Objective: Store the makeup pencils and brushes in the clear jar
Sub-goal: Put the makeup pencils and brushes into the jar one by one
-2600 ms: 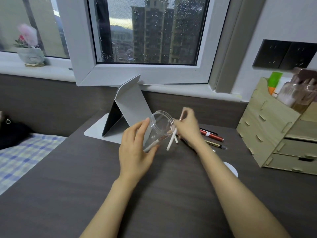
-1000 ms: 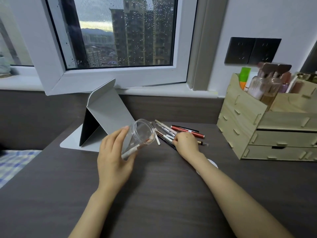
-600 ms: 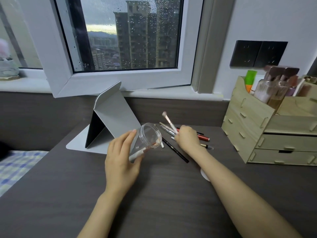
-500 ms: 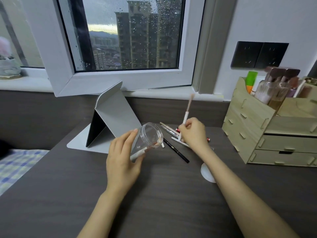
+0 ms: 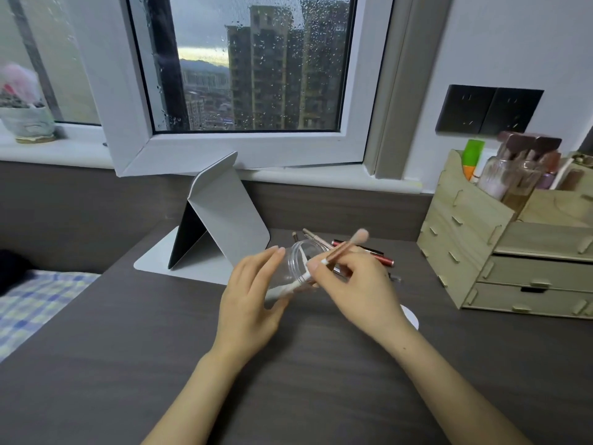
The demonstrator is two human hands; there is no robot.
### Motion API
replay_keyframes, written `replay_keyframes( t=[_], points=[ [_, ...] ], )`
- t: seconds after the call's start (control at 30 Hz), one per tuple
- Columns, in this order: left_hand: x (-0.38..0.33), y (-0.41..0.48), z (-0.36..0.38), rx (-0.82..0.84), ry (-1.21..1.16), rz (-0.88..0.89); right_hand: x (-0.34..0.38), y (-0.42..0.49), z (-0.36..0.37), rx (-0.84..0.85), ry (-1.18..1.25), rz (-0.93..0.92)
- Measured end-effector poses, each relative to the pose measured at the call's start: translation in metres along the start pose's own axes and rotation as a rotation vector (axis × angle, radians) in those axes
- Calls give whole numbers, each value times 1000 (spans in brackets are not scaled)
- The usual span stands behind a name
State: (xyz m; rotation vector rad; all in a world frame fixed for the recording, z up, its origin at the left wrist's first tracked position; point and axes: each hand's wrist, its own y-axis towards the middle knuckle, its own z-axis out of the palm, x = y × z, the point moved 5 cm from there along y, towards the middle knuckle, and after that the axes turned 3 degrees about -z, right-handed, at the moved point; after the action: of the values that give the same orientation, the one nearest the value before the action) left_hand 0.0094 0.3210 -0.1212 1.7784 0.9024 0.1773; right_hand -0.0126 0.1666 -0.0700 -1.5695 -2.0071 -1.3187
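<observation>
Table (image 5: 160, 364), dark wood grain. Left hand (image 5: 250, 303) wraps clear jar (image 5: 300, 268), tilted, mouth facing right. Right hand (image 5: 359, 290) pinches brush (image 5: 337, 252) at jar mouth, handle end leading, bristles up. Remaining pencils (image 5: 369, 253) lie behind the hands.

Risk: handle may catch the rim, or tilted jar could spill its contents. Jar contents blurred; count unclear.

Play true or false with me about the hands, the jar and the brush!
1. The left hand holds the jar. True.
2. The jar stands upright. False: it is tilted, mouth toward the right hand.
3. The right hand holds a brush. True.
4. The brush's bristles go in first. False: the handle end does.
5. All pencils are stored. False: some pencils lie on the desk.
</observation>
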Motion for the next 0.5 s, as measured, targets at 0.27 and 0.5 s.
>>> replay_keyframes(
  t=[0.27,0.5],
  points=[
    [2,0,0,3,9,5,-11,-2,2,26,230,78],
    [10,4,-9,-87,27,-78,-41,16,-10,-312,432,208]
  ],
)
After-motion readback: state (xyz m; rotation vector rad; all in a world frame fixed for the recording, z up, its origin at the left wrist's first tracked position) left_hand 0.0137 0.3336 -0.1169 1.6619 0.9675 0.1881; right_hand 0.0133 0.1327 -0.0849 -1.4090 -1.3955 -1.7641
